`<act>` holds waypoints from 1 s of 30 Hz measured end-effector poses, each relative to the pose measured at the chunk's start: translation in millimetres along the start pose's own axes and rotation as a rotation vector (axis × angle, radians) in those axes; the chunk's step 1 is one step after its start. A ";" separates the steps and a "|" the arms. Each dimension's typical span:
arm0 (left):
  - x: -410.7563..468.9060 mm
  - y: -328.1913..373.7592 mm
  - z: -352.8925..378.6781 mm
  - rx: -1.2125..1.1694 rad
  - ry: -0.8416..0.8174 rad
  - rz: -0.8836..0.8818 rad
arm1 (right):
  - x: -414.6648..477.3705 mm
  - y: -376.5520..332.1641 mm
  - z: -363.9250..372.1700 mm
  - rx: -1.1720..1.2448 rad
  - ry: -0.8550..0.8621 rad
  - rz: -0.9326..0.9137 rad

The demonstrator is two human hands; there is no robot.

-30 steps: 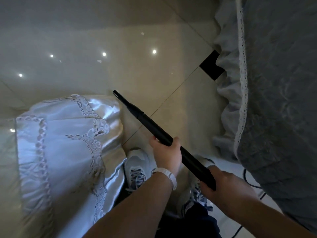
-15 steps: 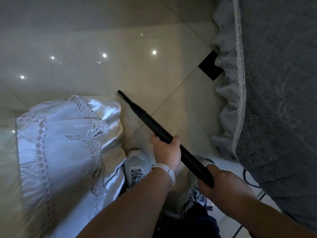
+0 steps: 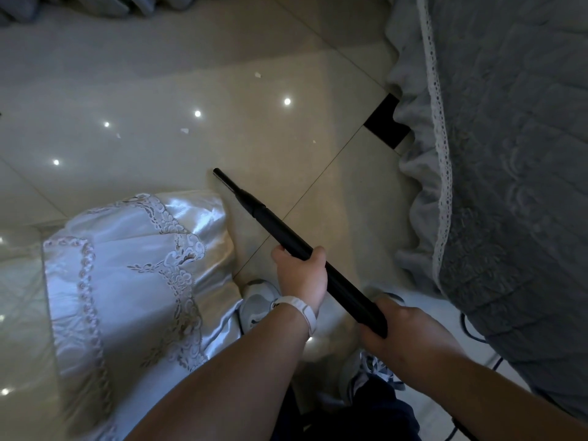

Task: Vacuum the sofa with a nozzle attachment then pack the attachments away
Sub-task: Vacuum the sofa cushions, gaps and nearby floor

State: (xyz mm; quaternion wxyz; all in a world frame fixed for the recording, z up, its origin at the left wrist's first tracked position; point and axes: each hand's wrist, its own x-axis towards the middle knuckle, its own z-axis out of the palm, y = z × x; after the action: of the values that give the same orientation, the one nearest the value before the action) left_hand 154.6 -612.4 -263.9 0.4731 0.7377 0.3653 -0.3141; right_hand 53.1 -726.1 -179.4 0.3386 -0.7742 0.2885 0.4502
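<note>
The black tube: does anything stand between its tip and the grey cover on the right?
Nothing visible: left hand and right hand grip the tube, and only floor lies between its tip and the grey cover.

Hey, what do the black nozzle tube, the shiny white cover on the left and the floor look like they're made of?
Black nozzle tube: probably plastic, matte, dull even sheen. White cover: satin-like fabric, glossy folds, lace trim. Floor: polished tile, ceramic or stone, mirroring lights, thin joint lines.
</note>
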 end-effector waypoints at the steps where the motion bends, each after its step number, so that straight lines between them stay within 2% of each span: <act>1: -1.3 0.9 2.5 0.009 -0.010 0.013 | -2.2 1.3 -1.7 0.016 0.000 0.008; 19: -53.0 -23.3 82.3 0.236 -0.244 0.095 | -46.8 77.7 -7.7 0.253 0.046 0.187; 30: -53.5 -13.3 99.8 0.298 -0.300 0.140 | -51.1 80.4 -7.6 0.365 0.076 0.218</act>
State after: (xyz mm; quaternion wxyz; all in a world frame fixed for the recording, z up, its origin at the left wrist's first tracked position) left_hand 103.1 -714.1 -262.3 0.4286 0.7679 0.1884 -0.4372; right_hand -25.4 -773.4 -152.3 0.4114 -0.6807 0.4597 0.3951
